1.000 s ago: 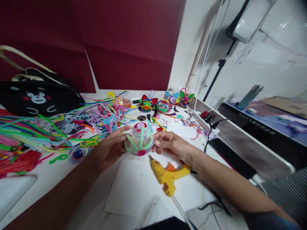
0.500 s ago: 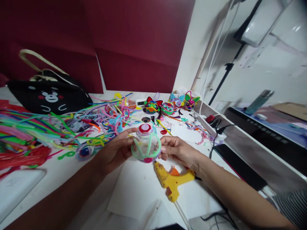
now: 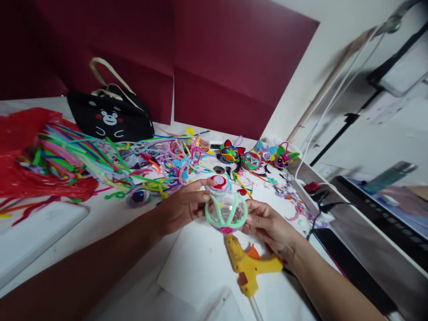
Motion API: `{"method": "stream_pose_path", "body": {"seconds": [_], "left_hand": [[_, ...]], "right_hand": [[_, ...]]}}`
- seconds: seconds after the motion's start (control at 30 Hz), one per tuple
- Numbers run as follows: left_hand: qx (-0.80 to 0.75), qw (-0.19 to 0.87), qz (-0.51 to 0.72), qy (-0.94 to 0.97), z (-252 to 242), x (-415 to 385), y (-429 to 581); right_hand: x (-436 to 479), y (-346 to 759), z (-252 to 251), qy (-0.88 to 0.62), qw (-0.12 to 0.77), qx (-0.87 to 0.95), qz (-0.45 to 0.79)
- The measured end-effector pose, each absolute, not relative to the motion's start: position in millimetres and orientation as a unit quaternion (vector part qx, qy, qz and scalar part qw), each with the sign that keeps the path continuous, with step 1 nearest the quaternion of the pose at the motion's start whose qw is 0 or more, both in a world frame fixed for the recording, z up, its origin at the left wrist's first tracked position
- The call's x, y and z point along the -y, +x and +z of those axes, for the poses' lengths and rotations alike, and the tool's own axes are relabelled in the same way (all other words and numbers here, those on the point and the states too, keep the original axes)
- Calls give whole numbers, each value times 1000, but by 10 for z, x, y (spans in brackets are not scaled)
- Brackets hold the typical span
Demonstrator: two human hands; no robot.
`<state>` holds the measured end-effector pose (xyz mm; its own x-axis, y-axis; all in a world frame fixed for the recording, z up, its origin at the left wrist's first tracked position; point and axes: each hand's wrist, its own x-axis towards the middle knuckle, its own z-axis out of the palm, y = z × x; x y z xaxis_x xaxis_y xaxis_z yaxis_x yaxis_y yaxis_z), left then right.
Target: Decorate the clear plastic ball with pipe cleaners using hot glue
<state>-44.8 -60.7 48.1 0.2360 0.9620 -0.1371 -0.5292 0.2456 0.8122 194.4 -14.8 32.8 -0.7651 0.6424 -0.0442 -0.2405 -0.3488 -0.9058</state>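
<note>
**Light touch at a crowded bench (image 3: 133, 294)**

Above white paper (image 3: 187, 263), a person is holding a clear ball (image 3: 226, 209) at its sides, likely so the green strips (image 3: 229, 216) are staying uncovered. The left grip (image 3: 183, 205) is narrowing to fingers on the left flank, one finger pointing at a red disc (image 3: 219, 182); whether it is touching the disc cannot be told. The right grip (image 3: 272, 229) is pinching the opposite edge, thumb and finger nearly together. Just below, a yellow glue gun (image 3: 249, 267) is lying with its handle toward the right, seemingly for easy reach; its nozzle is hiding behind the ball. Pipe cleaners (image 3: 90, 151) are spreading leftward, probably for choosing, while decorated balls (image 3: 230, 154) are sitting at the back, apparently out of the way.
</note>
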Motion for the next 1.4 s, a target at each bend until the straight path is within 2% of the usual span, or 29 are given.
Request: {"method": "stream_pose_path", "body": {"seconds": [0.53,1.4], "left_hand": [[-321,728,512,322,456,607,-454],[-320,720,514,338,450,592,-435]], "right_hand": [[158,1967,324,-246,276,500,784],[143,1975,286,-221,272,495,795]]}}
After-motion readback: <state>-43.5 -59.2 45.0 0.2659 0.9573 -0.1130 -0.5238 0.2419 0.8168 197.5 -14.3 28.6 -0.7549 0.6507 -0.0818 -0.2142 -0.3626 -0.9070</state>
